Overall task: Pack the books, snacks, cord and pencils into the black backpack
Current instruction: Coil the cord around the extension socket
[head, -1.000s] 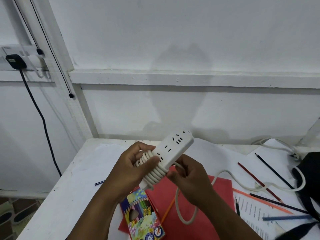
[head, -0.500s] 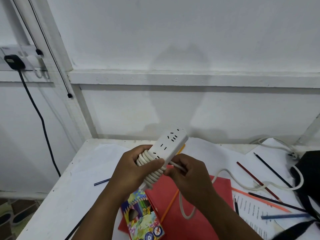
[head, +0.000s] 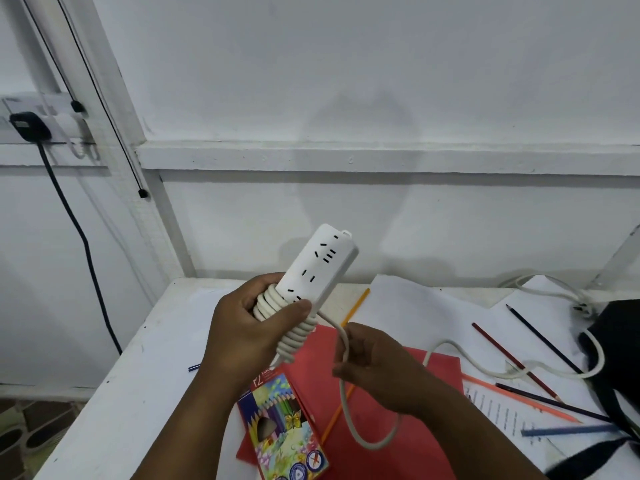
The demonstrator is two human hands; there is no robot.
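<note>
My left hand [head: 246, 332] grips a white power strip [head: 320, 266] held upright above the table, with several turns of its white cord [head: 450, 355] wound round its lower end. My right hand [head: 374, 365] pinches the loose part of the cord just below the strip; the rest loops down and trails right across the table to the black backpack [head: 620, 344] at the right edge. A colourful pencil box [head: 285, 427] lies on a red book [head: 408, 427] under my hands. Loose pencils [head: 512, 362] lie scattered on papers to the right.
The white table [head: 114, 410] stands against a white wall. An orange pencil [head: 356, 304] lies behind the strip and a blue one [head: 194, 367] at the left. A black plug and cable [head: 31, 126] hang from a wall socket at far left. Printed paper [head: 498, 414] lies at the right.
My left hand has raised the power strip higher. My right hand has pulled away from the strip, down and to the right, drawing the cord out into a longer loop.
</note>
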